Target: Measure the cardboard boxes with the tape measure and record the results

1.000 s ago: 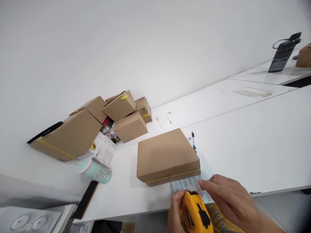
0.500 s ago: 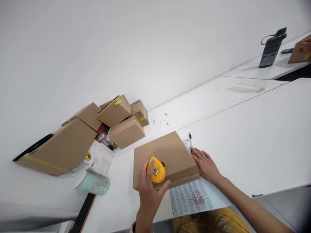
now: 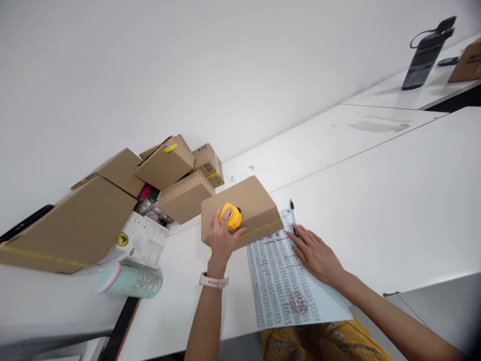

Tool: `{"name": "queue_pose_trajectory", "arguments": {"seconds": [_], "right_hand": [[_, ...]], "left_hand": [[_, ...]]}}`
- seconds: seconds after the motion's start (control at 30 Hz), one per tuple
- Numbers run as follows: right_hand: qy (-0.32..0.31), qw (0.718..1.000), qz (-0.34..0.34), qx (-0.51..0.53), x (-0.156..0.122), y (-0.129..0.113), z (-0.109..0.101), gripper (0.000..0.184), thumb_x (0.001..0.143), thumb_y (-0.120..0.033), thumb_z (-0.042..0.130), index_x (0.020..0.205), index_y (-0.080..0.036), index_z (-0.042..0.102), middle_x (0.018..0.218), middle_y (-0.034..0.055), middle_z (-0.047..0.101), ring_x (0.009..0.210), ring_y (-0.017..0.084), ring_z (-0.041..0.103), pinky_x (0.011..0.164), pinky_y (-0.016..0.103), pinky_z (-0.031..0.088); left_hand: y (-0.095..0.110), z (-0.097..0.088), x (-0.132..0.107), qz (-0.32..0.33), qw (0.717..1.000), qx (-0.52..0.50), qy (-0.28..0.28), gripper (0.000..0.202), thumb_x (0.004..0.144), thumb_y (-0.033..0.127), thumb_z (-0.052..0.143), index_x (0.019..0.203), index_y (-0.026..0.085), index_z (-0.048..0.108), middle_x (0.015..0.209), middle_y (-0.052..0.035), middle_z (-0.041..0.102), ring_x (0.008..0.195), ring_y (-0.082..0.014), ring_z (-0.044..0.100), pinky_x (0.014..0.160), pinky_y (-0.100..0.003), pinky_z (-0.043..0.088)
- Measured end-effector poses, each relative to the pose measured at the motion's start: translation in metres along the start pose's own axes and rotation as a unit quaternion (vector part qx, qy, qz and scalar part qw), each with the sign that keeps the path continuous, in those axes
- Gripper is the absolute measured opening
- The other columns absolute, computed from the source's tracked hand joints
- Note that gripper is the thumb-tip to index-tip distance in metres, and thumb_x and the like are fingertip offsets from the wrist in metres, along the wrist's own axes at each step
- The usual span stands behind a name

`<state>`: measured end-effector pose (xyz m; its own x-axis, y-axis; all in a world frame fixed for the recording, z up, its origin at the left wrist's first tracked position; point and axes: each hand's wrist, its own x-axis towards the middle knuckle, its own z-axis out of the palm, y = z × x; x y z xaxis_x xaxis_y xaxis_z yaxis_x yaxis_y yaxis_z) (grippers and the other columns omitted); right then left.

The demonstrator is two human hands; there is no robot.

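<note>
My left hand (image 3: 222,235), with a pink watch band on its wrist, is closed round a yellow tape measure (image 3: 233,218) on top of a closed cardboard box (image 3: 250,198). Its thumb reaches along the box's near side. Flat on a printed sheet of paper (image 3: 278,281) lies my right hand (image 3: 317,253), fingers stretched out. Beside its fingertips is a black-and-white pen (image 3: 293,211), partly covered by the hand. Dense rows of text and a red round stamp mark the sheet, whose far edge meets the box.
Several cardboard boxes (image 3: 188,198) are stacked at the left against the wall. A white package (image 3: 148,240) and a mint tumbler (image 3: 141,282) with a pink rim lie nearer. At far right stand a dark bottle (image 3: 423,62) and another box (image 3: 468,62).
My left hand has moved the box away from me with the tape measure on it, uncovering more of the printed sheet. My right hand stays on the sheet; the view has shifted slightly.
</note>
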<state>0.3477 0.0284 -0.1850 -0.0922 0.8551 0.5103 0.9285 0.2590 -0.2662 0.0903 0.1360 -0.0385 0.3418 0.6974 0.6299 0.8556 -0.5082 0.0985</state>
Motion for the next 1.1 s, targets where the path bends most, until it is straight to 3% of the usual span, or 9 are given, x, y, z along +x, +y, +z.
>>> {"name": "queue_pose_trajectory", "arguments": {"seconds": [0.17,0.33,0.4,0.53,0.7,0.77,0.9,1.0,1.1], "right_hand": [[0.008,0.998,0.015,0.058,-0.005,0.001,-0.014,0.04,0.1,-0.036,0.043,0.131,-0.019,0.061,0.147,0.0149,0.05,0.133,0.029,0.05,0.105,0.05,0.047],[0.026,0.977,0.186,0.096,0.027,0.012,-0.037,0.046,0.097,-0.052,0.042,0.128,-0.023,0.059,0.118,0.0143,0.065,0.107,0.03,0.063,0.073,0.044,0.058],[-0.018,0.964,0.258,0.062,0.05,0.018,-0.038,0.056,0.096,-0.058,0.038,0.132,-0.019,0.055,0.106,0.0147,0.068,0.1,0.032,0.064,0.065,0.043,0.055],[-0.096,0.963,0.245,0.061,0.084,0.027,-0.024,0.05,0.096,-0.046,0.042,0.132,-0.015,0.055,0.1,0.0189,0.07,0.089,0.032,0.067,0.066,0.042,0.05],[-0.11,0.961,0.217,0.128,0.079,0.04,-0.028,0.037,0.093,-0.024,0.038,0.117,-0.016,0.066,0.089,0.0124,0.073,0.077,0.024,0.069,0.068,0.037,0.051],[-0.093,0.936,0.239,0.241,0.068,0.045,-0.044,0.039,0.094,-0.025,0.035,0.117,-0.016,0.065,0.086,0.0098,0.073,0.075,0.022,0.069,0.068,0.037,0.053],[-0.004,0.788,0.269,0.553,0.045,0.052,-0.079,0.031,0.091,-0.034,0.053,0.117,-0.02,0.064,0.101,0.0083,0.074,0.092,0.023,0.069,0.085,0.041,0.054],[0.065,0.781,0.267,0.561,0.039,0.052,-0.091,0.029,0.08,-0.034,0.074,0.106,-0.026,0.064,0.092,0.0025,0.072,0.088,0.02,0.067,0.086,0.039,0.052],[0.151,0.783,0.308,0.519,0.051,0.047,-0.08,0.023,0.086,-0.047,0.065,0.082,-0.026,0.057,0.065,-0.0026,0.06,0.071,0.017,0.062,0.075,0.036,0.052]], "left_hand": [[0.007,0.007,0.027,-0.006,1.0,0.0,-0.017,0.071,0.076,0.044,0.08,0.136,0.022,0.049,0.143,-0.0173,0.05,0.127,-0.0352,0.053,0.097,-0.05,0.05],[0.049,0.008,-0.013,0.106,0.989,-0.049,0.086,0.063,0.09,0.033,0.064,0.144,0.016,0.037,0.143,-0.0202,0.05,0.14,-0.0316,0.04,0.115,-0.057,0.029],[0.067,0.013,-0.043,0.181,0.977,-0.112,-0.014,0.053,0.093,0.031,0.057,0.142,0.018,0.04,0.139,-0.0154,0.055,0.141,-0.0274,0.041,0.117,-0.053,0.03],[0.089,0.026,-0.089,0.204,0.923,-0.122,-0.302,0.074,0.09,0.064,0.05,0.149,0.021,0.036,0.161,-0.0142,0.028,0.15,-0.0366,0.016,0.117,-0.066,0.017],[0.108,0.031,-0.111,0.121,0.917,-0.091,-0.368,0.084,0.091,0.066,0.047,0.157,0.025,0.017,0.165,-0.0118,0.01,0.151,-0.0399,0.002,0.113,-0.075,0.007],[0.119,0.03,-0.119,0.098,0.925,-0.086,-0.356,0.086,0.09,0.066,0.049,0.157,0.024,0.016,0.165,-0.0125,0.009,0.15,-0.0413,0.002,0.112,-0.077,0.006],[0.136,0.022,-0.133,0.077,0.923,-0.106,-0.362,0.089,0.088,0.067,0.05,0.157,0.024,0.015,0.165,-0.0141,0.009,0.15,-0.0435,0.003,0.11,-0.079,0.004],[0.142,0.017,-0.127,0.068,0.92,-0.135,-0.361,0.086,0.085,0.066,0.056,0.152,0.022,0.028,0.162,-0.0169,0.022,0.147,-0.046,0.014,0.109,-0.078,0.011],[0.141,0.025,-0.101,0.023,0.927,-0.168,-0.336,0.054,0.087,0.048,0.065,0.13,0.018,0.051,0.138,-0.0143,0.054,0.13,-0.0354,0.045,0.109,-0.057,0.036]]}}
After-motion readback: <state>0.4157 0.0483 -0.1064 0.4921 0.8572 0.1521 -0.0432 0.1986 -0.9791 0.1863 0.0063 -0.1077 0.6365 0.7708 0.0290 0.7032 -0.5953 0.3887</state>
